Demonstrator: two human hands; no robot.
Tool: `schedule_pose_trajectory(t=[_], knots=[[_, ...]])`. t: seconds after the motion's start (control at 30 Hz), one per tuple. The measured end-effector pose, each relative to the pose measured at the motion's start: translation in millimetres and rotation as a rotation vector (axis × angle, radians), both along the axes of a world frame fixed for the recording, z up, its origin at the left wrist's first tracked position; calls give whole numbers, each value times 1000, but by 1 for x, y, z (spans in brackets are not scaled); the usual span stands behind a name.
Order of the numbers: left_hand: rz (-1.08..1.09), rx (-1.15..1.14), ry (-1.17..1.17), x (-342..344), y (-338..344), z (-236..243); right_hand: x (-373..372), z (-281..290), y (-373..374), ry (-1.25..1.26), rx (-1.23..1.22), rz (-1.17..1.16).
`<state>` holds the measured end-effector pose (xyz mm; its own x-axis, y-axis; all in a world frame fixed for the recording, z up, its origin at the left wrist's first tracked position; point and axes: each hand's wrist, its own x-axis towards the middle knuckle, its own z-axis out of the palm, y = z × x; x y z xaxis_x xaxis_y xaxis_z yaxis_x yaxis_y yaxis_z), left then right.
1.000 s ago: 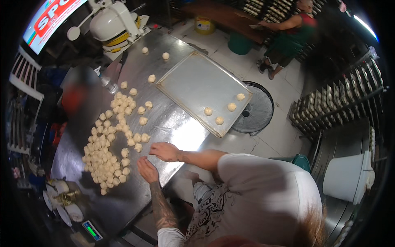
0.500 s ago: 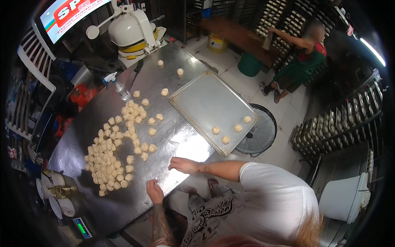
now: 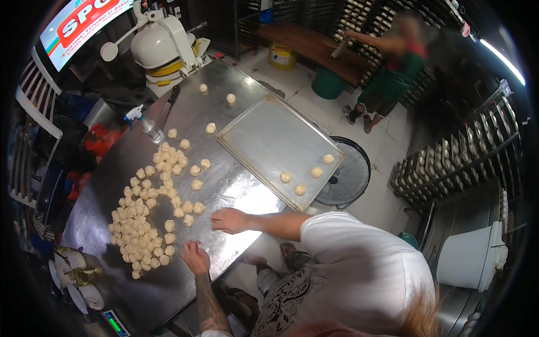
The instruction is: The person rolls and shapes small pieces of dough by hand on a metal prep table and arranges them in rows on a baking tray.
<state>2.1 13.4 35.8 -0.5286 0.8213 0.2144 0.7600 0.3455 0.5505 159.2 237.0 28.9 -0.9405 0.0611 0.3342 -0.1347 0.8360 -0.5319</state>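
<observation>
A large heap of pale dough balls (image 3: 136, 230) covers the left part of the steel table (image 3: 168, 300), and a looser trail of them runs toward the far side. Just right of the heap's near edge, my left hand (image 3: 195, 257) hovers low over the table, its fingers loosely spread and nothing seen in them. My right hand (image 3: 229, 220) is a little farther off, palm down, fingers reaching left toward a dough ball (image 3: 188, 220). No dough shows in it, though its palm is hidden. Beyond it lies a metal baking tray (image 3: 264, 132) with several dough balls near its right corner.
A spray bottle (image 3: 149, 128) and a knife (image 3: 172, 101) lie beyond the heap. A scale (image 3: 116, 324) sits at lower left, a mixer (image 3: 163, 48) at the far end. A round black-rimmed bin (image 3: 353, 171) stands right of the tray. A co-worker (image 3: 396, 67) stands at a wooden bench.
Both my hands have moved left, nearer to the dough balls. The whole view has shifted slightly. The co-worker's arm and the item in that hand have moved a little. The tray's dough balls stay put.
</observation>
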Motion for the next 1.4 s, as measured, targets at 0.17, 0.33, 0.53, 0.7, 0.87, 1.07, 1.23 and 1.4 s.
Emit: schedule_pose_trajectory(t=[0.17,0.33,0.53,0.7,0.87,1.07,1.23,1.4], knots=[[104,128,16,20,9,-18,-1,-4,-47,65,-250,-167],[5,-27,-41,0,-24,-10,19,-8,4,-117,-51,-5],[40,271,-9,5,6,-46,-13,-43,-45,147,-389,-220],[-194,-73,298,-28,-42,-48,6,-16,3,-58,13,-32],[98,159,0,1,17,-7,-23,9,-58,13,-178,-361],[-25,-67,92,-16,-14,-4,-8,10,-4,-42,62,-165],[104,161,32,1,10,-14,-6,13,-61,-26,-163,-399],[33,-85,73,-18,-9,-9,-1,5,-17,-137,-9,-246]])
